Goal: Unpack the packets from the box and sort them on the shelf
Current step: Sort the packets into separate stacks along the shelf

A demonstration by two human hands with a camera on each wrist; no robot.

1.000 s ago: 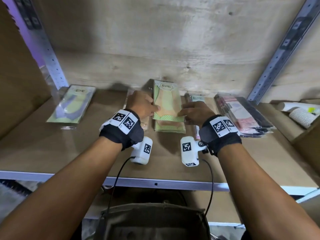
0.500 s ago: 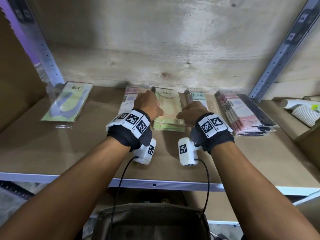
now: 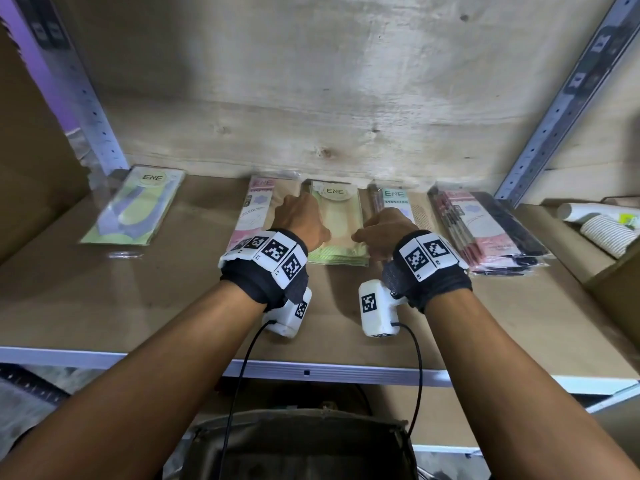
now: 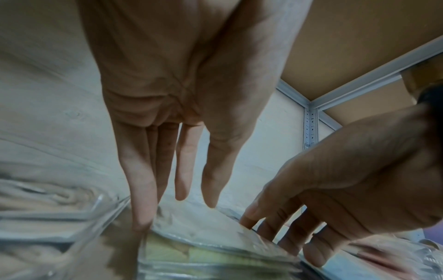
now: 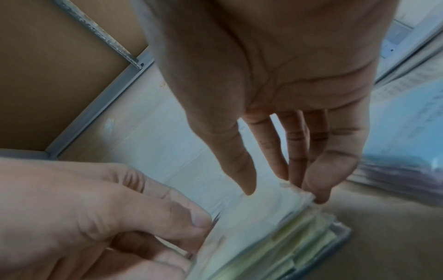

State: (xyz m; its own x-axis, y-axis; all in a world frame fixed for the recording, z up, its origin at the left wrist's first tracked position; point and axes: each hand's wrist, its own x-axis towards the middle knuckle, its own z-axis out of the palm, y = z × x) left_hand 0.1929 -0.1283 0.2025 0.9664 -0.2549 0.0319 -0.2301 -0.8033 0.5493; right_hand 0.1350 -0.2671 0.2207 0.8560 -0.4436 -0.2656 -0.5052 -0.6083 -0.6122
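A stack of green ENE packets [image 3: 341, 233] lies flat mid-shelf near the back wall. My left hand [image 3: 298, 220] stands at the stack's left edge and my right hand [image 3: 381, 230] at its right edge. In the left wrist view my left hand [image 4: 176, 214] has straight fingers, their tips touching the stack [image 4: 203, 252] at its left side. In the right wrist view my right hand [image 5: 282, 195] rests its fingertips [image 5: 316, 197] on the right edge of the top packet [image 5: 263, 217], thumb above it. Neither hand grips anything.
On the brown shelf [image 3: 104, 299] a green-purple packet [image 3: 133, 206] lies far left, a pink packet [image 3: 254, 209] and a teal-labelled packet [image 3: 398, 202] flank the stack, and a pink-and-black pile [image 3: 485, 230] sits right. Paper cups [image 3: 602, 230] lie beyond a metal upright [image 3: 561, 109]. An open bag [image 3: 301, 445] sits below.
The top green packet, earlier held raised and sticking out past the stack, now lies flat and flush on it. Both hands have slid to the stack's sides.
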